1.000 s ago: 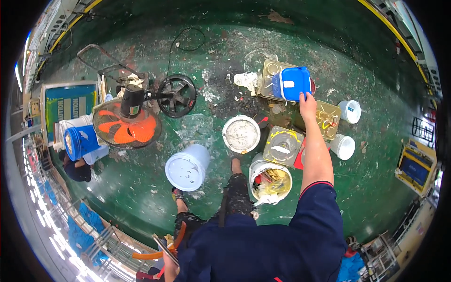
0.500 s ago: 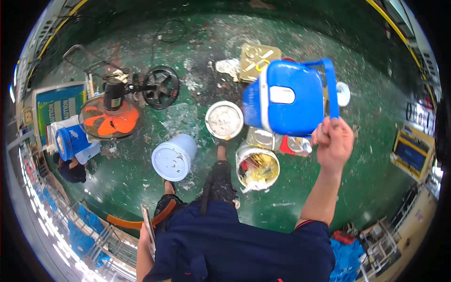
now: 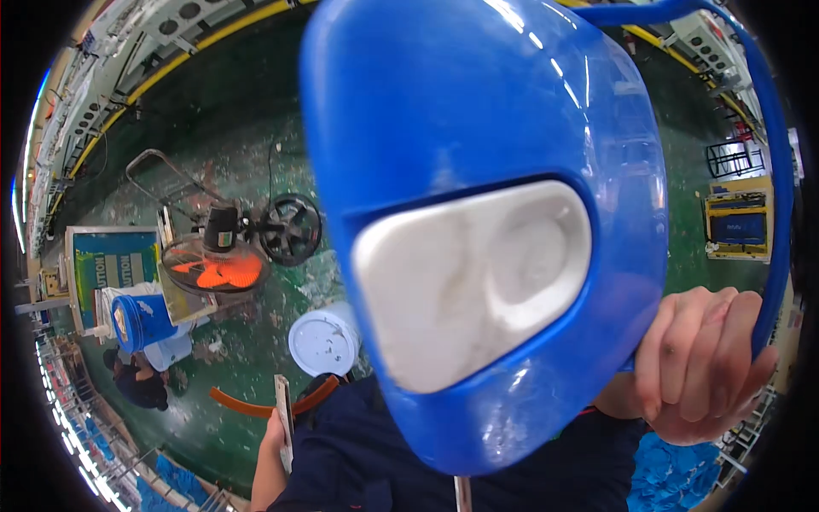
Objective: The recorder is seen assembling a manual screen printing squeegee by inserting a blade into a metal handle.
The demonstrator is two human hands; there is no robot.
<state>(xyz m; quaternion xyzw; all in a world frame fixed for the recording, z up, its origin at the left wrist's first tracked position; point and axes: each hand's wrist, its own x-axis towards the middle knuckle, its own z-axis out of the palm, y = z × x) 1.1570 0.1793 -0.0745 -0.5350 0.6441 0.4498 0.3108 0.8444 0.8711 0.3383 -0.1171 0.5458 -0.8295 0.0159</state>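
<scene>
A blue cooler jug [image 3: 478, 111] fills the middle and right of the view, very near and tilted. Its lid carries a white flap [image 3: 435, 299] with a rounded hollow. My right hand [image 3: 704, 363] is closed at the lower right edge of the jug, its fingers curled round the end of the blue carrying handle [image 3: 775, 171]. At the lower left my left hand [image 3: 271, 439] is closed round a flat, pale, stained bar [image 3: 284, 418], seen nearly edge-on. A curved orange strip [image 3: 247, 405] passes by this bar; whether they are joined is unclear.
At left stand a fan with orange blades [image 3: 217, 264], a framed panel [image 3: 115, 256] and a blue bucket [image 3: 141, 320]. A person [image 3: 136, 380] in dark clothes is beside them. A pale lidded bucket [image 3: 322, 341] stands on the green floor. The jug hides other containers.
My right hand has lifted the blue cooler jug much closer, and it now covers the floor containers. The view has tipped outward. My left hand keeps its hold on the bar.
</scene>
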